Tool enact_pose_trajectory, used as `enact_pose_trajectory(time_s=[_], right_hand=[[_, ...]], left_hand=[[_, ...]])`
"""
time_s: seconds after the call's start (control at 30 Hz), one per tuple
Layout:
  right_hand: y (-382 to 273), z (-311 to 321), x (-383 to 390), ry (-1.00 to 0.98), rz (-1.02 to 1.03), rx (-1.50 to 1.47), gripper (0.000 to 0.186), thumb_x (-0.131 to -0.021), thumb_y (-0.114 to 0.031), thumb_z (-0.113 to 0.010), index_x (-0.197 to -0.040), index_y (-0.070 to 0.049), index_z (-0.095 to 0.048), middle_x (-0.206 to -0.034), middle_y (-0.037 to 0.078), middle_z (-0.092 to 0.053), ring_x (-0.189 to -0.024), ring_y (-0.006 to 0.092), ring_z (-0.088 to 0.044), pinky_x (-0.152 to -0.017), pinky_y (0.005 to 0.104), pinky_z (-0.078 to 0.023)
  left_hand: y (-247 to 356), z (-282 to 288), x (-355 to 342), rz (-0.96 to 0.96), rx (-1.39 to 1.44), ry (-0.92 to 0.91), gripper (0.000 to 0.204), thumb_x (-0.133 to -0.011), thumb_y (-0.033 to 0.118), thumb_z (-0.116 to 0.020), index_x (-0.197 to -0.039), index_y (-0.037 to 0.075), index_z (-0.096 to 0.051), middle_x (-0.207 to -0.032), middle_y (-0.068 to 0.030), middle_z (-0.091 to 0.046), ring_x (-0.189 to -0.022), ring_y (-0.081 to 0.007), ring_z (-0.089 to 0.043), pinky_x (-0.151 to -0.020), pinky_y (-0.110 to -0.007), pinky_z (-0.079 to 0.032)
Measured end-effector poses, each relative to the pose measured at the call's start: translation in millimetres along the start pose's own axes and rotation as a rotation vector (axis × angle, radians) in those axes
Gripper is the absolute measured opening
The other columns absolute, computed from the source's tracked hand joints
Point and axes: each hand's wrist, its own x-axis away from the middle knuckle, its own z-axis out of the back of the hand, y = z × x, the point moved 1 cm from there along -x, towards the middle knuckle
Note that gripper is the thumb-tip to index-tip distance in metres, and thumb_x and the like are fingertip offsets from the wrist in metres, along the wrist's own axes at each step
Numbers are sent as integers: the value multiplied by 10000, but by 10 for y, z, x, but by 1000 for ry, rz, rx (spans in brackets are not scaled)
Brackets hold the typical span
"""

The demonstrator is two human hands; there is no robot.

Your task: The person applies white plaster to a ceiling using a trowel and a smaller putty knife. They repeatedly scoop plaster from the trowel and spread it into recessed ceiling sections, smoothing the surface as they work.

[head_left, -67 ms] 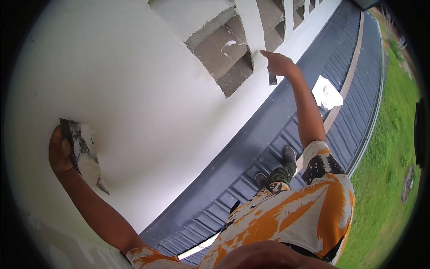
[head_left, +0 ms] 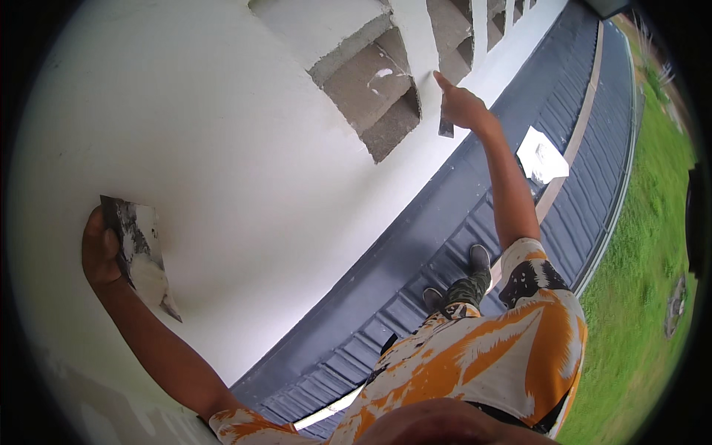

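Note:
My left hand (head_left: 100,248) grips a broad putty blade (head_left: 139,241) at the left, its thumb across the metal. White putty and dark smears coat the blade. My right arm reaches up to the white wall (head_left: 245,178). There my right hand (head_left: 463,107) is closed, its index finger stretched toward the strip of wall between two openings. A dark putty knife blade (head_left: 446,128) sticks out below the right hand; its handle is hidden by the fingers. Near that hand is a rough-edged recessed opening (head_left: 371,81) with bare cement inside and a white smear.
More openings (head_left: 451,37) run along the wall to the upper right. I stand on a dark ribbed metal roof (head_left: 356,337) beneath the wall. A white sheet (head_left: 541,156) with a white lump lies by a wooden plank (head_left: 582,111). Grass (head_left: 638,297) lies beyond the roof edge.
My right hand has moved slightly upward along the wall with its blade. The left hand and its putty blade have hardly moved.

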Motion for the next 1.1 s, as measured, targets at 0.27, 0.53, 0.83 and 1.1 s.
enact_pose_trajectory(time_s=[0.27,0.53,0.83,1.1], right_hand=[[-43,-522,304,56,204,-582,446,-818,-28,-597,-1252,-6,-497,-860,192,-670,-750,288,-678,-672,412,-532],[-327,-592,1020,215,-32,-1579,142,-884,-8,-631,-999,12,-549,-845,87,-646,-673,149,-657,-638,266,-576],[-347,878,-155,478,499,-1079,170,-852,-152,-707,-919,-4,-654,-705,24,-614,-643,91,-562,-585,233,-436],[-222,1032,-41,864,272,-1137,195,-816,-124,-712,-942,7,-642,-726,57,-647,-573,105,-588,-522,235,-463]], left_hand=[[-137,-22,-63,118,54,164,539,-872,423,-632,-1209,6,-574,-1027,-57,-654,-871,-178,-636,-752,-340,-535],[6,28,-20,97,31,14,585,-871,386,-680,-1255,-34,-543,-1126,-61,-645,-987,-158,-617,-885,-330,-489],[76,-154,-167,129,152,-89,594,-899,425,-629,-1254,-43,-540,-1115,-72,-647,-967,-168,-625,-862,-330,-503],[68,-165,-157,105,142,-91,610,-899,434,-633,-1259,-49,-534,-1128,-86,-649,-944,-157,-642,-825,-316,-529]])
